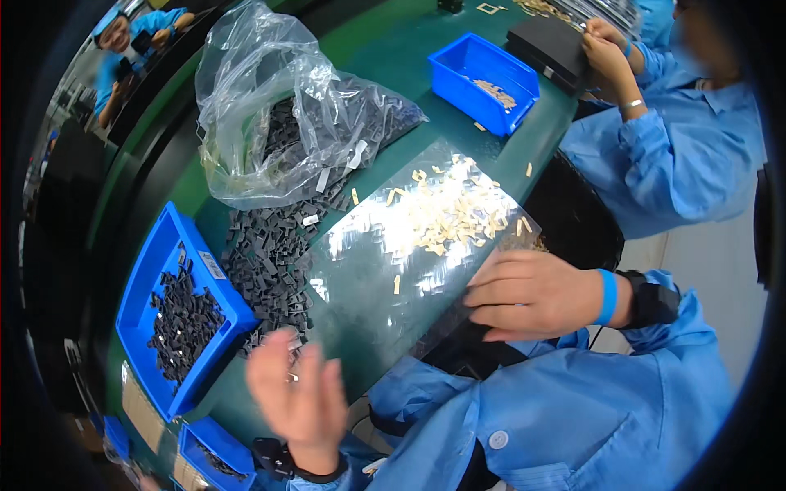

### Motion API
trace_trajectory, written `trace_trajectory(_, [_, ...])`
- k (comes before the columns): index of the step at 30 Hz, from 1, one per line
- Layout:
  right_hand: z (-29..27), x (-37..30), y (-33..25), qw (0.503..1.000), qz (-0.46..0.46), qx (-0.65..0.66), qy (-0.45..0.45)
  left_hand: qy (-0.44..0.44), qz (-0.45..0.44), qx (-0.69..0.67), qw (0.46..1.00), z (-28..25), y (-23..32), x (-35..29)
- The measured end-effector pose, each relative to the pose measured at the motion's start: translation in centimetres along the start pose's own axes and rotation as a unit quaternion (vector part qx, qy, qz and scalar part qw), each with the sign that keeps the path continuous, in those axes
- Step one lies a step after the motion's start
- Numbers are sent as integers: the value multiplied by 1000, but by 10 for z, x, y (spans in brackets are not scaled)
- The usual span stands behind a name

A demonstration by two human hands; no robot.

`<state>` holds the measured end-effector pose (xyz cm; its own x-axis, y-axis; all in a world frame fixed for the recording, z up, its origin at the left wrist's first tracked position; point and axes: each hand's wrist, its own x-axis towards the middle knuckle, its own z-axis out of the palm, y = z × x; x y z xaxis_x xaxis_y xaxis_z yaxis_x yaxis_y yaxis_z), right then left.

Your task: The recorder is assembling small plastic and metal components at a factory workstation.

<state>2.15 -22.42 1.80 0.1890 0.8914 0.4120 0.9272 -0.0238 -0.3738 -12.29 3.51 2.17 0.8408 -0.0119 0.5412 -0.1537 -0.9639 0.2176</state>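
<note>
My left hand (299, 397) is raised over the near end of a heap of small black plastic pieces (270, 262). Its fingers are stretched up and apart, slightly blurred, and I see nothing held in them. My right hand (532, 295) lies at the table's near edge with fingers extended, beside a clear plastic sheet (352, 270); its fingertips are partly hard to make out. Small cream-coloured strips (463, 209) are scattered in a pile on that sheet. To the left, a blue bin (182, 221) holds more black pieces (184, 323).
A large clear plastic bag (262, 65) of black pieces spills onto the green table (368, 49). Another blue bin (458, 94) with a few strips stands farther back, near a black box (547, 49). A smaller blue bin (196, 458) is at lower left. A co-worker (671, 155) sits at right.
</note>
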Motion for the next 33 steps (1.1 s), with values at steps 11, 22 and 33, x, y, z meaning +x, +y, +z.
trace_trajectory(11, [31,54,86,990,57,96,81,-194,-14,-40,980,81,10,74])
trace_trajectory(22, [27,68,115,998,19,24,-54,-223,-32,26,974,94,2,85])
trace_trajectory(33, [36,79,112,999,-16,30,-2,-191,-31,0,981,98,-6,85])
